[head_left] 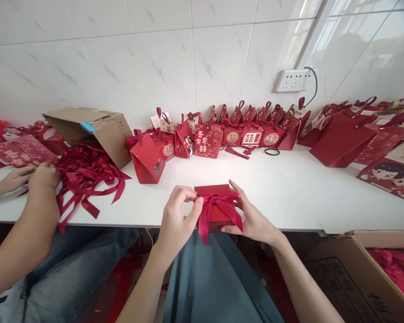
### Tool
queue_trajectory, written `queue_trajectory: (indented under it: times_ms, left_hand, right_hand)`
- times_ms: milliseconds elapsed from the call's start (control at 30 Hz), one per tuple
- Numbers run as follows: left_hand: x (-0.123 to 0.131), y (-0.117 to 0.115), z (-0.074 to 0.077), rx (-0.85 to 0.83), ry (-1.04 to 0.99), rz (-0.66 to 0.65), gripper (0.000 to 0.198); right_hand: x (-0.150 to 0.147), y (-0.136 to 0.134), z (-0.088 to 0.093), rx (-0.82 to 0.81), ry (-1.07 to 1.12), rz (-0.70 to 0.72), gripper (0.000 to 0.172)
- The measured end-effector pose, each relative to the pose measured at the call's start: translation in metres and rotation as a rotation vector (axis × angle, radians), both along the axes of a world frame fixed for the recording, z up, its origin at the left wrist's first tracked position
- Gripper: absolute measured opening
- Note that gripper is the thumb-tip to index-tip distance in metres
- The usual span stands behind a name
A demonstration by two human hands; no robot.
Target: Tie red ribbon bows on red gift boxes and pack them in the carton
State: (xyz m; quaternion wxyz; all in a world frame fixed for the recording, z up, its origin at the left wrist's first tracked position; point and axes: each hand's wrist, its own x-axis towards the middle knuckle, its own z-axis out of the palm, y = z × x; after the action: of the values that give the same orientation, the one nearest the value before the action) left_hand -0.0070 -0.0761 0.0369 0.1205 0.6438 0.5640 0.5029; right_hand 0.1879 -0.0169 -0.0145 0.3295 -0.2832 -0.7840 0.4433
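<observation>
At the table's front edge, a small red gift box is held between my two hands. A crimson ribbon is tied in a bow across its front, with two tails hanging down. My left hand pinches the bow's left loop between thumb and forefinger. On the opposite side, my right hand grips the box, thumb low at the front and fingers around the right side; some fingertips are hidden behind it.
Red gift boxes line the white table along the wall. Left, a co-worker's hands work beside a ribbon pile spilling from a cardboard box. A black ring lies ahead. Lower right stands another carton.
</observation>
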Motion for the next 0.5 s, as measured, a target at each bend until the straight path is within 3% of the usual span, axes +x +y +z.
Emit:
queue_trajectory:
  times_ms: [133, 233, 500]
  left_hand:
    - [0.02, -0.016, -0.001, 0.398, 0.229, -0.042, 0.012]
    - [0.032, -0.024, -0.003, 0.579, 0.369, -0.09, 0.016]
    - [0.038, -0.029, 0.003, 0.629, 0.412, -0.099, 0.015]
  right_hand:
    - [-0.007, -0.009, -0.004, 0.239, 0.067, -0.153, 0.099]
    - [-0.008, -0.016, 0.0, 0.342, 0.138, -0.22, 0.092]
    - [0.001, -0.023, 0.011, 0.411, 0.191, -0.276, 0.092]
